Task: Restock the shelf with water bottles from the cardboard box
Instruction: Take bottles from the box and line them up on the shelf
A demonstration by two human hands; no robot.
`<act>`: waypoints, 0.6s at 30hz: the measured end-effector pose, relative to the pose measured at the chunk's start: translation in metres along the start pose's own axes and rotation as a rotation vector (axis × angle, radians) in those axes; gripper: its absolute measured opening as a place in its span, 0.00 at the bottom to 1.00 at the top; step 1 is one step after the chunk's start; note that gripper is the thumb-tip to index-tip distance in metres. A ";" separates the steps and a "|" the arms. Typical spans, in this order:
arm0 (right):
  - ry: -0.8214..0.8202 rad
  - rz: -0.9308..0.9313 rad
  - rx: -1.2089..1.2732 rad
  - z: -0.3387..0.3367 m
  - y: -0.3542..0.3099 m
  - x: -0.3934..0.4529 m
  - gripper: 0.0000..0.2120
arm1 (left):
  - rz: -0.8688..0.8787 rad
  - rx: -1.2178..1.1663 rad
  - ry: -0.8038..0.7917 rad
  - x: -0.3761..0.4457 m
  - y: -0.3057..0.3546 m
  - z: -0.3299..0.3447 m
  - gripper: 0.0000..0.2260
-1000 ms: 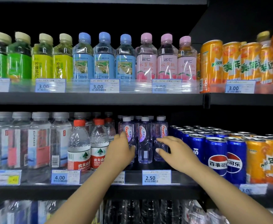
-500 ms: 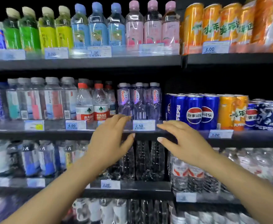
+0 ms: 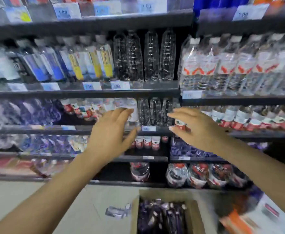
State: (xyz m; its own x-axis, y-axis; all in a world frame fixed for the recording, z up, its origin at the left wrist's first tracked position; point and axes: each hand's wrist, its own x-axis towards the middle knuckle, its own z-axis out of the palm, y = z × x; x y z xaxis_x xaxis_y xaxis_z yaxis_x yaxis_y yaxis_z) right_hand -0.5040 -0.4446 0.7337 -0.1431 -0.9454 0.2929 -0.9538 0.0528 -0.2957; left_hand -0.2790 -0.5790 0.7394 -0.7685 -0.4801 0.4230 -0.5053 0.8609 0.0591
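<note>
Both hands are hovering before the shelf [image 3: 81, 93] — left hand [image 3: 109, 134] and right hand [image 3: 197, 130] spread, gripping nothing — cardboard box [image 3: 194, 217] of bottles [image 3: 162, 217] sitting below.

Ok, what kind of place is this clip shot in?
Most likely a shop's drinks aisle: shelves packed with bottles, price tags along the edges, and an open cardboard box on the floor.

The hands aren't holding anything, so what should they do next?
Probably reach down into the cardboard box for a bottle: the left hand and right hand are both open and empty, and purple-labelled bottles are lying in the box below them.
</note>
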 end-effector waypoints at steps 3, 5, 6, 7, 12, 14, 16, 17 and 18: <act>-0.044 0.076 0.019 0.035 -0.011 -0.030 0.20 | -0.020 -0.056 -0.089 -0.043 -0.004 0.028 0.23; -0.120 0.126 0.008 0.059 -0.018 -0.049 0.21 | -0.019 -0.077 -0.146 -0.071 -0.007 0.046 0.23; -0.154 0.143 0.000 0.070 -0.020 -0.058 0.22 | -0.015 -0.079 -0.164 -0.082 -0.008 0.053 0.23; -0.187 0.162 -0.009 0.084 -0.023 -0.068 0.23 | -0.010 -0.088 -0.184 -0.094 -0.009 0.063 0.22; -0.219 0.242 -0.008 0.148 -0.029 -0.118 0.23 | -0.002 -0.126 -0.323 -0.138 -0.007 0.108 0.26; -0.247 0.273 0.001 0.170 -0.028 -0.136 0.22 | -0.005 -0.118 -0.380 -0.151 -0.004 0.128 0.26; -0.276 0.274 -0.011 0.192 -0.022 -0.154 0.21 | -0.022 -0.123 -0.428 -0.163 0.000 0.152 0.24; -0.290 0.272 -0.012 0.203 -0.017 -0.162 0.21 | -0.037 -0.130 -0.456 -0.169 0.003 0.163 0.23; -0.293 0.278 -0.011 0.214 -0.012 -0.170 0.20 | -0.057 -0.130 -0.491 -0.174 0.006 0.174 0.23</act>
State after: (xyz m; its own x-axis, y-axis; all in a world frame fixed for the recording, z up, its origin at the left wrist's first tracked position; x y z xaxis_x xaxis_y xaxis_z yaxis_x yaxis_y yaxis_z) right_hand -0.4121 -0.3535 0.4925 -0.3166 -0.9460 -0.0690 -0.8921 0.3217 -0.3172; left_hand -0.2165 -0.5197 0.5084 -0.8505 -0.5228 -0.0571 -0.5231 0.8297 0.1950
